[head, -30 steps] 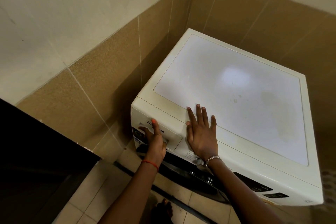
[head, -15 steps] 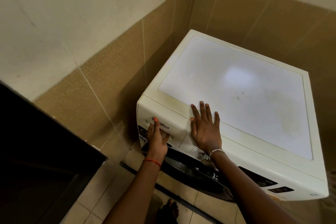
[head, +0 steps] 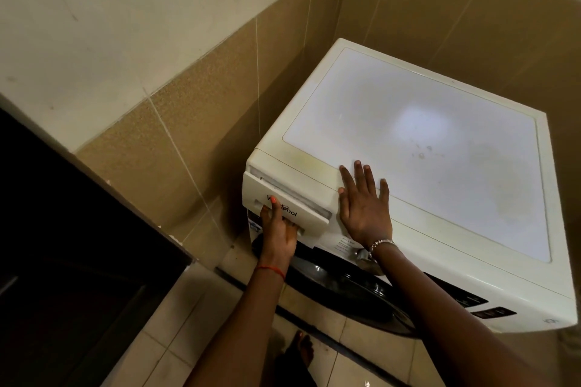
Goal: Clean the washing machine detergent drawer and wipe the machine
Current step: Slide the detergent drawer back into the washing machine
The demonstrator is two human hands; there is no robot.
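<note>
left hand gripping detergent drawer, right hand flat on machine

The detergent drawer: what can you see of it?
The detergent drawer is white plastic with a dark brand logo, set at the top front corner of the washing machine nearest the tiled wall. It stands slightly pulled out, its pale inside showing behind the front panel. The left hand grips its handle recess, thumb on the logo.

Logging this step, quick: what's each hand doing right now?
Left hand: grips the handle of the white plastic detergent drawer.
Right hand: open, flat on top of the white washing machine.
</note>
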